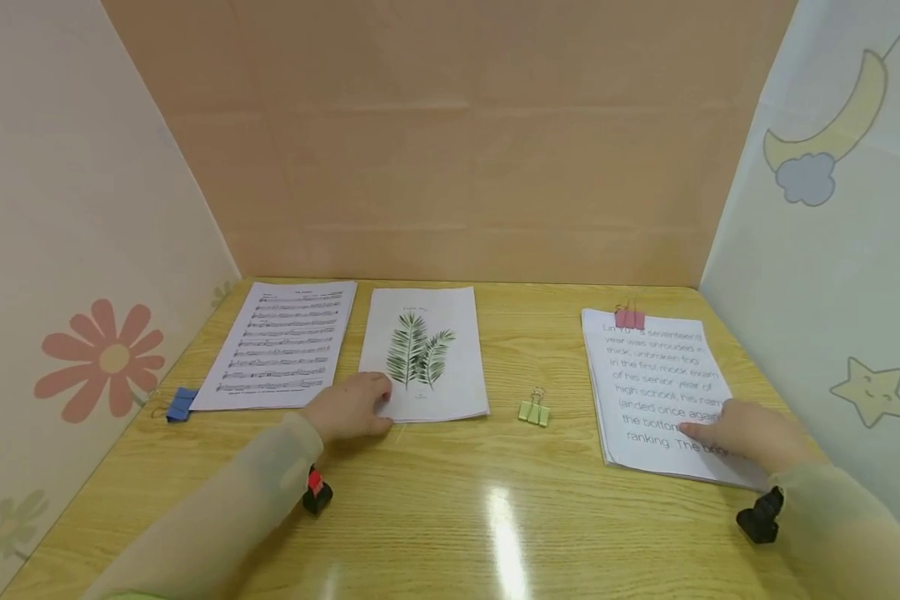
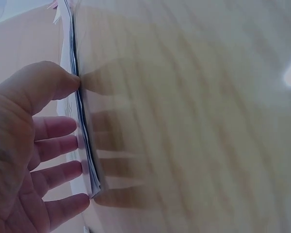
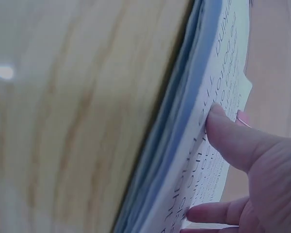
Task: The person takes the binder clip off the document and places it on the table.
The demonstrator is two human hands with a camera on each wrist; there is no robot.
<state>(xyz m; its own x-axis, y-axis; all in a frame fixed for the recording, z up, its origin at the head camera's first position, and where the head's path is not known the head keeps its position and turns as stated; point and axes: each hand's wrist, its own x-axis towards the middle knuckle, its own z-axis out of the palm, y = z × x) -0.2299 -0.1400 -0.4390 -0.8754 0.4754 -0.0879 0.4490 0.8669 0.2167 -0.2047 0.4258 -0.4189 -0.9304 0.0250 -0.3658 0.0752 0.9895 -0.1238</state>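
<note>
In the head view, a sheet stack with a green leaf print point(image 1: 450, 400) lies mid-table. My left hand point(image 1: 348, 407) touches its lower left corner. The left wrist view has the thumb and fingertips of that hand point(image 2: 14, 136) along the stack's edge point(image 2: 85, 141), fingers apart. On the right, a thicker stack of large printed text point(image 1: 645, 392) carries a pink binder clip point(image 1: 630, 320) at its top edge. My right hand point(image 1: 757, 435) rests on its lower right part, thumb on the top sheet. Between the two stacks sits a yellow-green binder clip point(image 1: 534, 413), handles up.
Sheet music point(image 1: 281, 350) lies at the left of the wooden table point(image 1: 420, 517), with a blue binder clip point(image 1: 182, 405) by its lower left corner. A brown back panel point(image 1: 465, 150) and patterned side panels point(image 1: 67, 208) enclose the table.
</note>
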